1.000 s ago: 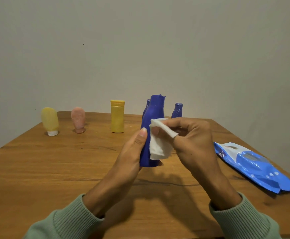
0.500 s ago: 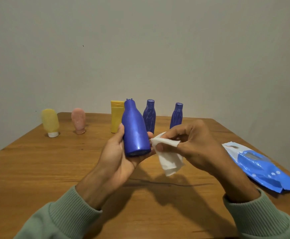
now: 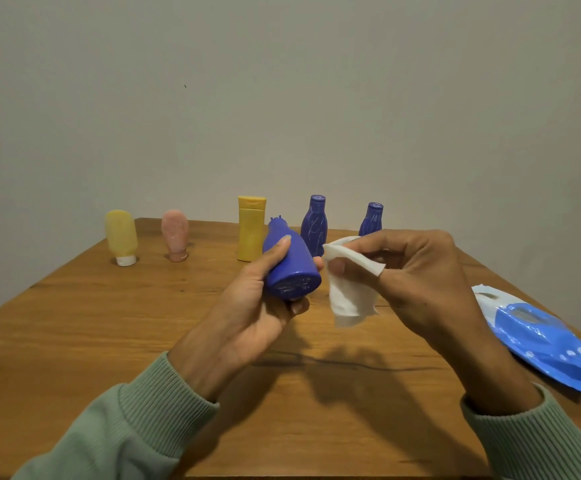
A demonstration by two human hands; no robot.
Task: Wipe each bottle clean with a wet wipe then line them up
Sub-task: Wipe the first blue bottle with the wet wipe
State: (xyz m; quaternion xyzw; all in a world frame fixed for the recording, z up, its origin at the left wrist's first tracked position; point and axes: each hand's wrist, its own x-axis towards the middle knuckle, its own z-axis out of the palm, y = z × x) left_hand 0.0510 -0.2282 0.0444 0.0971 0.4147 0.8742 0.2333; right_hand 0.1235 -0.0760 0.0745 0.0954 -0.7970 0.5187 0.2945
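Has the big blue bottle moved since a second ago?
Yes. The big blue bottle, in the left hand's grip, has shifted left toward the yellow bottle, uncovering a small blue bottle behind, and tipped base-first toward the camera.

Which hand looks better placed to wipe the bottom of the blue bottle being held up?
The right hand, probably: it pinches the wet wipe just beside the blue bottle, whose base is tilted toward the camera. The left hand is busy gripping that bottle.

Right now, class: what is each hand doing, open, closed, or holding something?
Left hand: grips the blue bottle, base tipped toward the camera.
Right hand: pinches the white wet wipe.
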